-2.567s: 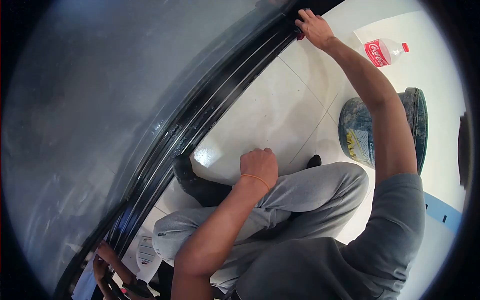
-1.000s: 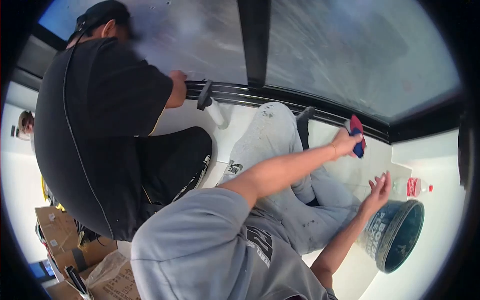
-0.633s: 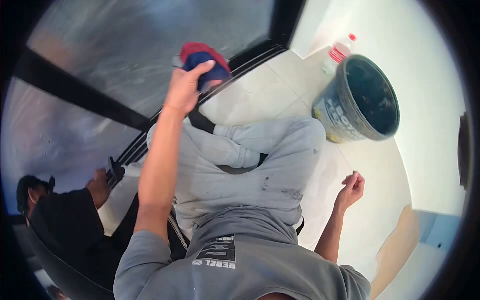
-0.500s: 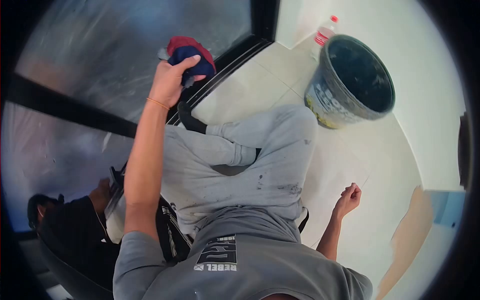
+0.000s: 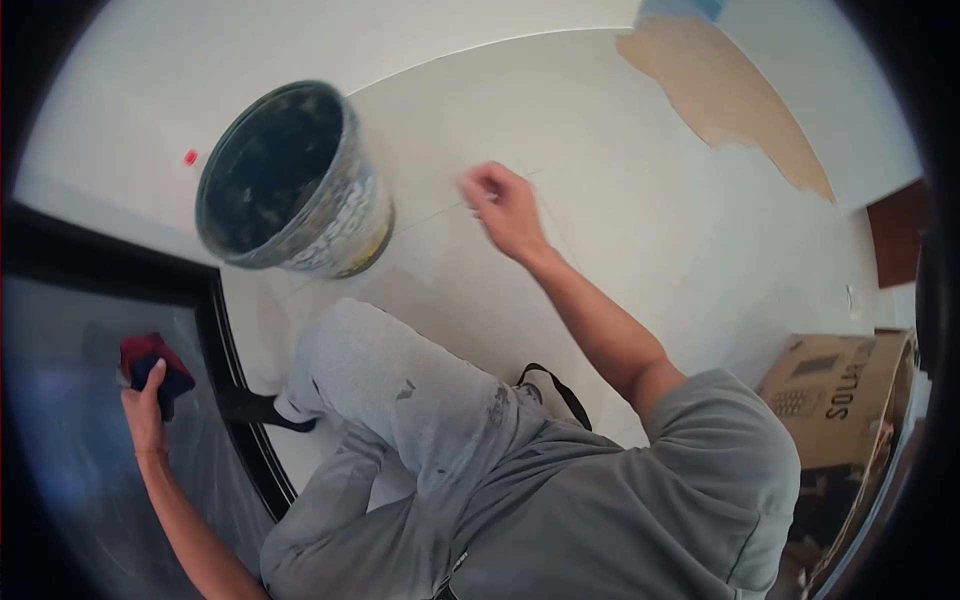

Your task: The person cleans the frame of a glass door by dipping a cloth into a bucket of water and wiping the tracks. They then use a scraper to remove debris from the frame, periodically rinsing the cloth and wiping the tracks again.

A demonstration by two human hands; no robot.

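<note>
My left hand is closed round a bunched red and navy cloth and holds it against the hazy glass pane at the lower left. Over the tiled floor, my right hand is raised with its fingers curled together. It is slightly blurred, and whether it holds anything cannot be made out. Between the hands stands a dark bucket with a smeared, paint-marked outside. Nearer to the pane, a black-socked foot rests beside the black frame.
A red bottle cap shows behind the bucket, by the white wall. A torn-edged brown sheet lies at the upper right. An open cardboard box stands at the right. My bent legs fill the lower middle.
The view has swung to the right, bringing the cardboard box in and taking the other person out. My right hand has come up and forward. The cloth is still in my left hand.
</note>
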